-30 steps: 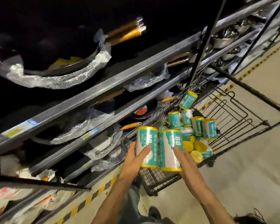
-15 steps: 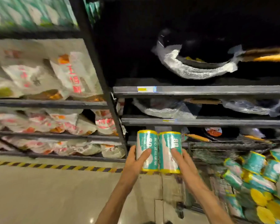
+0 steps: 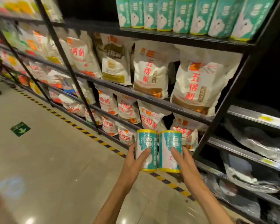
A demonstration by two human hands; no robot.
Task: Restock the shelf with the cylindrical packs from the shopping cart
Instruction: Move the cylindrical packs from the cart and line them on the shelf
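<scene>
Two teal-and-white cylindrical packs with yellow ends stand upright side by side in front of me. My left hand (image 3: 134, 160) grips the left pack (image 3: 146, 143). The right pack (image 3: 170, 143) is held by my right hand (image 3: 183, 160). Both packs hang in the air in front of the lower shelves. High on the top shelf (image 3: 184, 38) stands a row of several matching teal packs (image 3: 183, 13). The shopping cart is out of view.
White flour bags (image 3: 199, 88) fill the middle shelves (image 3: 152, 99) of the black rack. A black upright post (image 3: 229, 96) separates them from wrapped pans (image 3: 262, 146) at the right. Yellow-black floor tape (image 3: 87, 135) runs along the rack base on the beige floor.
The view has swung left and up from the cart to the flour shelves, bringing the top row of teal packs into sight. Both hands keep holding the two packs.
</scene>
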